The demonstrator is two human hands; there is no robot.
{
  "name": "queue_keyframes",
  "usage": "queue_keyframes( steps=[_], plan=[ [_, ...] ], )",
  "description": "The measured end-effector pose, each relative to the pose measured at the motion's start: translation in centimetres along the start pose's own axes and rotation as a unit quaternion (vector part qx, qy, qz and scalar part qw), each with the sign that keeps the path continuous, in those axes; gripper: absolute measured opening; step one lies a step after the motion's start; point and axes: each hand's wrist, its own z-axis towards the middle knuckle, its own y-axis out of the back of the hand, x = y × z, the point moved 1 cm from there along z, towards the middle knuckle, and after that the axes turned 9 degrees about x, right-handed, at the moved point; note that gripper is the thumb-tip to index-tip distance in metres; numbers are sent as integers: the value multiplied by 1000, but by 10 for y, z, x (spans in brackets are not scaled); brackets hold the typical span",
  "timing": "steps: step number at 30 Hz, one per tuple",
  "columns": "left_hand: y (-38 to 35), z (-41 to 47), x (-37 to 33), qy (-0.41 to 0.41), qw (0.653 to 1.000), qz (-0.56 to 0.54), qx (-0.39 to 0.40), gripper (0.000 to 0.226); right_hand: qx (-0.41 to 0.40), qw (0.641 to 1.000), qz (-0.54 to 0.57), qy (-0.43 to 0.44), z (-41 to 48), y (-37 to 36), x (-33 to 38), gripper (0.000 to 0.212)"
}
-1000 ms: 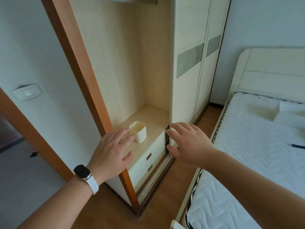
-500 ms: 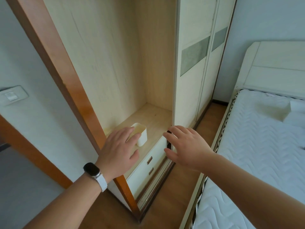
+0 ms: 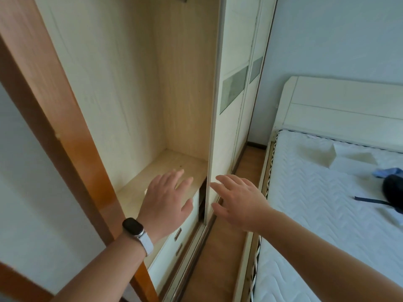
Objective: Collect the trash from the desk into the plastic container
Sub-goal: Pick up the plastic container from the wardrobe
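My left hand (image 3: 168, 200), with a dark watch on a white strap at the wrist, reaches into the open wardrobe with its fingers spread and holds nothing. It covers the small cream plastic container on the wooden shelf (image 3: 174, 161); only a pale sliver of the container (image 3: 146, 191) shows at the hand's left edge. Whether the hand touches it I cannot tell. My right hand (image 3: 238, 202) hovers open beside the edge of the sliding door (image 3: 212, 131), fingers apart and empty. No trash is in sight.
Below the shelf are white drawers (image 3: 178, 236) with small metal handles. An orange wooden door frame (image 3: 72, 153) stands at the left. A bed with a white quilted mattress (image 3: 316, 214) fills the right, with a dark object (image 3: 393, 190) and blue cloth (image 3: 387, 172) on it.
Both hands have moved forward toward the wardrobe. My left hand now covers the container, which was plainly visible before. The view has shifted closer and to the right.
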Motion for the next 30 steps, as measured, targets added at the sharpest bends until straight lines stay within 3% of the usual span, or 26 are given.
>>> queue_keyframes(
  steps=[6,17,30],
  plan=[
    [-15,29,4,-4,1000,-3,-11,47,3,1000,0,-27,24,-4,-27,56],
    [-111,97,29,108,989,-41,89,46,60,998,10,7,125,-58,-87,58],
    [-218,208,109,263,945,-35,191,46,174,969,59,167,355,-138,-170,55]
  ],
)
